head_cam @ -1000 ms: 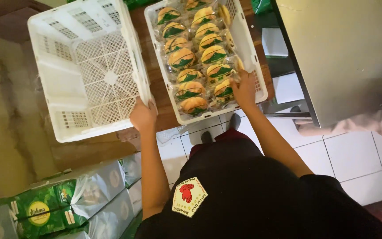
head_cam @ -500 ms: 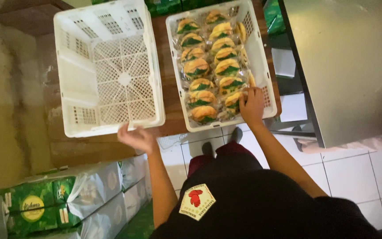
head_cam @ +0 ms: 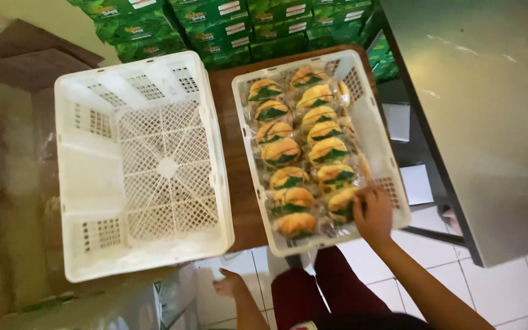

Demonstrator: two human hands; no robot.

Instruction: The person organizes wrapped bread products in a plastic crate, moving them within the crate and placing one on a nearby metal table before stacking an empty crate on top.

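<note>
White plastic crates, two, side by side on a brown wooden surface (head_cam: 234, 159): we list the empty crate (head_cam: 139, 165) at centre left of the frame, lattice floor bare, and the filled crate (head_cam: 319, 153) at centre right, holding two rows of clear-wrapped buns (head_cam: 300, 153), yellow-orange with dark green patches. Our right hand (head_cam: 373, 214), lower right of centre, reaches into the near right corner of the filled crate, fingers curled on a wrapped bun (head_cam: 343, 203) in the right row; whether it grips or only touches, we cannot tell. Our left hand (head_cam: 230, 285), at the lower middle, hangs below the near edge of the empty crate, loosely curled, holding nothing, touching nothing. Green cartons (head_cam: 227, 24) stacked along the top edge. Grey metal tabletop (head_cam: 484, 110) at upper right. White floor tiles (head_cam: 410, 269) beneath.
</note>
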